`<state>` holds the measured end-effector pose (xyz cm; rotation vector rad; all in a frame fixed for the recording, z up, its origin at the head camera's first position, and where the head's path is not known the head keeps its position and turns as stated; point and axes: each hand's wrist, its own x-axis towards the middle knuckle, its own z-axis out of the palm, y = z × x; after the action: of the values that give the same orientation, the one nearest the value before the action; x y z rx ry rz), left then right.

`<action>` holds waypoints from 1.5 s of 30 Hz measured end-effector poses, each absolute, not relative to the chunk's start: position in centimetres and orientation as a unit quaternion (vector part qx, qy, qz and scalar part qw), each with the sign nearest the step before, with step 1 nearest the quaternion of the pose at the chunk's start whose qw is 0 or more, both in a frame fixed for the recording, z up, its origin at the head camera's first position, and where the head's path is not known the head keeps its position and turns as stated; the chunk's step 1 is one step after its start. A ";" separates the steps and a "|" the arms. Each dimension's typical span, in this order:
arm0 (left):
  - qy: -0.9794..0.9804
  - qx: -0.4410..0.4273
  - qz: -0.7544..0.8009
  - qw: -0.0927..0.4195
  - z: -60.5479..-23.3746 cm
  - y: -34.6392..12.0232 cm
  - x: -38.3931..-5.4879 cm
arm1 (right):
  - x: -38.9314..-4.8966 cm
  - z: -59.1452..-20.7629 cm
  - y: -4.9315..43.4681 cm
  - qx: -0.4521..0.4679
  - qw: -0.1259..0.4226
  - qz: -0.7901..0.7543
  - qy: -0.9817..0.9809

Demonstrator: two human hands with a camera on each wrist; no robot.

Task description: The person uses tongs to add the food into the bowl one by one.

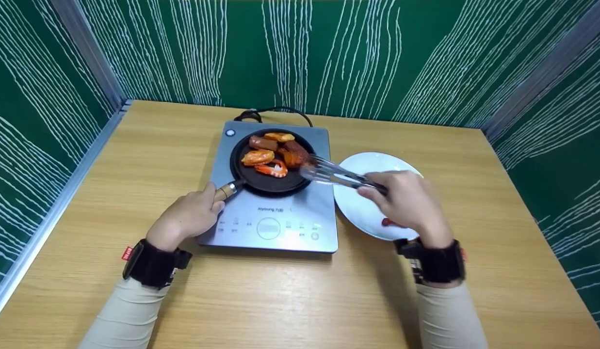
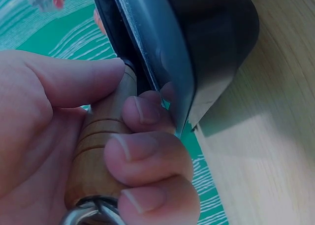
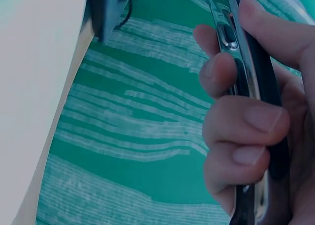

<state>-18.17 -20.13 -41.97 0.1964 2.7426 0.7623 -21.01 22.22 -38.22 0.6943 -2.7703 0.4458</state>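
My left hand (image 1: 188, 213) grips the wooden handle (image 2: 91, 161) of a small black frying pan (image 1: 261, 183), thumb along the top and fingers curled beneath. In the pan lie a shrimp (image 1: 275, 169), a sausage-like brown piece (image 1: 262, 143), orange-brown wing-like pieces (image 1: 257, 157) and a dark red-brown piece (image 1: 296, 154) on the right. My right hand (image 1: 409, 201) holds metal tongs (image 3: 253, 82) with black grips, fingers wrapped round both arms. The blurred tong tips overlap the pan's right rim, close to the red-brown piece; whether they pinch it I cannot tell.
Under the pan is a flat silver induction cooktop (image 1: 300, 242), its black cable (image 1: 285, 108) looping behind. A white plate (image 1: 358, 208) stands against its right side, partly beneath my right hand, with a small red piece (image 1: 391, 222) on it. Green patterned panels (image 1: 324, 53) enclose the wooden table (image 1: 261, 300).
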 end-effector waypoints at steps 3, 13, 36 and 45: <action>0.950 0.067 0.268 0.144 -42.0 -20.2 -18.2 | -21.4 -38.3 20.0 0.241 0.130 0.155 -0.949; 0.953 0.073 0.259 0.141 -42.0 -20.2 -18.2 | -22.2 -39.7 14.0 0.241 0.116 0.158 -0.951; 0.953 0.069 0.257 0.146 -41.8 -20.2 -18.2 | -22.2 -41.2 11.7 0.221 0.059 0.128 -0.965; 0.954 0.074 0.254 0.141 -42.0 -20.1 -18.2 | -21.6 -39.2 13.5 0.222 0.080 0.162 -0.958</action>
<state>-18.23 -20.13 -41.97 0.2141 2.7546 0.7334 -21.55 13.51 -39.23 0.6627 -2.8652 0.4852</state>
